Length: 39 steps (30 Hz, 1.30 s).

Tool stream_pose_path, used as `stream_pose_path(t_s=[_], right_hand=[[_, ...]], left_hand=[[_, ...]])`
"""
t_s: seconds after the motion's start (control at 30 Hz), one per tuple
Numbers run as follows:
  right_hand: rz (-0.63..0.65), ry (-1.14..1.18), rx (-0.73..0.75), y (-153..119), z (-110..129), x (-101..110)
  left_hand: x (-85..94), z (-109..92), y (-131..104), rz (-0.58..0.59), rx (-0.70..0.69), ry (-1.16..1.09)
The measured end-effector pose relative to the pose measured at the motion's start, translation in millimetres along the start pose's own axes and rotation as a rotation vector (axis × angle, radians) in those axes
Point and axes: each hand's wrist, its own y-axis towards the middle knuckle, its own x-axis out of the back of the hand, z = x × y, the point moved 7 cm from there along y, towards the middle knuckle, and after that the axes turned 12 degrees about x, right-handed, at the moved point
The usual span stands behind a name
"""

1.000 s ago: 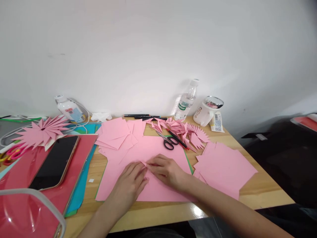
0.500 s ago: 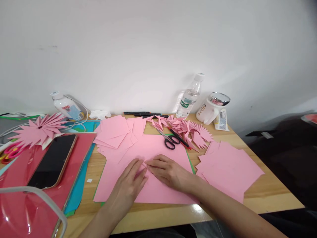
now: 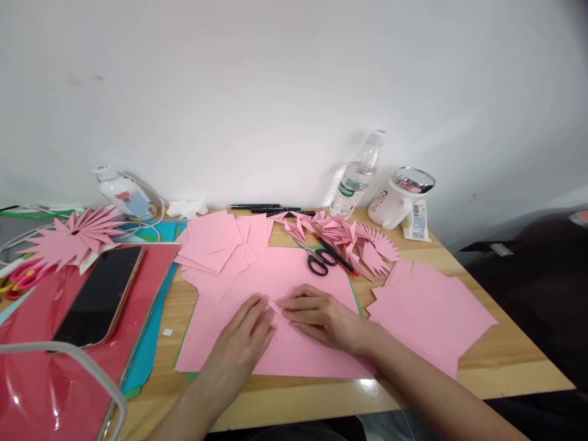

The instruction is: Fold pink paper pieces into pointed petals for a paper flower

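My left hand (image 3: 247, 334) rests on a large pink sheet (image 3: 209, 349), its fingers bent and pressed down on a small pink paper piece (image 3: 277, 311). From the other side, my right hand (image 3: 319, 315) has its fingertips on the same piece, fingers close together and thumb tucked below. A thin crease or edge of this paper shows between the two hands; most of it is hidden or blends with the sheet. Black-handled scissors (image 3: 323, 262) lie beyond my right hand. Loose pink paper pieces (image 3: 214, 242) lie past my left hand, and more pink pieces (image 3: 432, 309) to the right.
Folded pink points (image 3: 374, 244), pens (image 3: 257, 207), a water bottle (image 3: 356, 180) and a white mug (image 3: 390, 202) line the back. On the left are a phone (image 3: 101, 294) on a red folder (image 3: 27, 380), a pink paper pinwheel shape (image 3: 76, 233) and a white bottle (image 3: 126, 193).
My right hand has slid slightly right, widening the gap to my left fingertips and showing more of the paper's edge. My left hand stays nearly in place. The view has shifted slightly.
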Motion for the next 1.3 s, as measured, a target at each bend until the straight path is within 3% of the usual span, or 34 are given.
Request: stream_pose_path(t_s=[0.33, 0.63, 0.9, 1.17, 1.3], right_hand=[[-0.029, 0.011, -0.014, 0, -2, -2], [-0.018, -0.048, 0.009, 1, 0, -3], [-0.035, -0.066, -0.005, 0, 0, -4], [-0.035, -0.068, 0.000, 2, 0, -8], [-0.056, -0.059, 0.010, 4, 1, -6]], left_hand=[[-3.3, 8, -4, 0.040, 0.076, 0.052], [-2.3, 8, -3, 0.009, 0.096, 0.017], [-3.3, 2, -3, 0.045, 0.048, 0.063], [7.2, -11, -1, -0.056, -0.069, 0.263], [6.8, -18, -4, -0.049, -0.115, 0.320]])
